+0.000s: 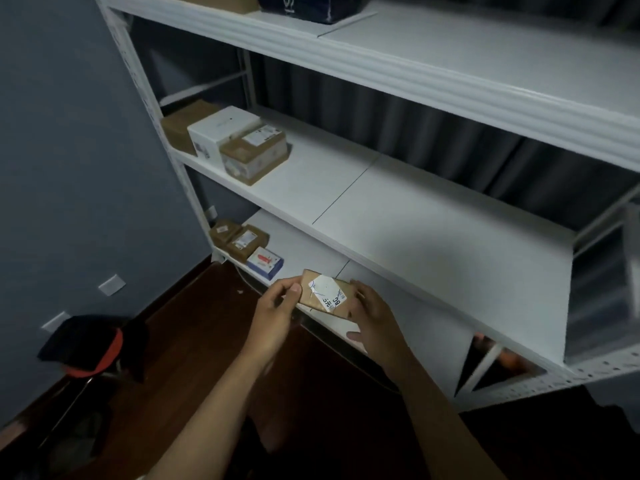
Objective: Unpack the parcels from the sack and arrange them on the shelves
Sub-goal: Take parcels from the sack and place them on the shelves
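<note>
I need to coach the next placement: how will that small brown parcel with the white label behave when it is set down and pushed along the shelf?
The small brown parcel looks like flat, stiff cardboard, so it should keep its shape. The left hand and right hand hold it by its ends without strain, so it is probably light. Lying flat, it should slide on the smooth lower shelf rather than tip.

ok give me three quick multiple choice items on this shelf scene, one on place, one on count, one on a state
1. Where is the small brown parcel?
A. on the top shelf
B. held over the lowest shelf's front edge
C. on the floor

2. How many parcels sit on the middle shelf?
A. three
B. one
C. six

3. How is the parcel held?
A. left hand alone
B. right hand alone
C. both hands

Answers: 1 B, it hangs in the hands at that edge. 2 A, brown, white and labelled boxes cluster at the left end. 3 C, fingers grip each side.
</note>
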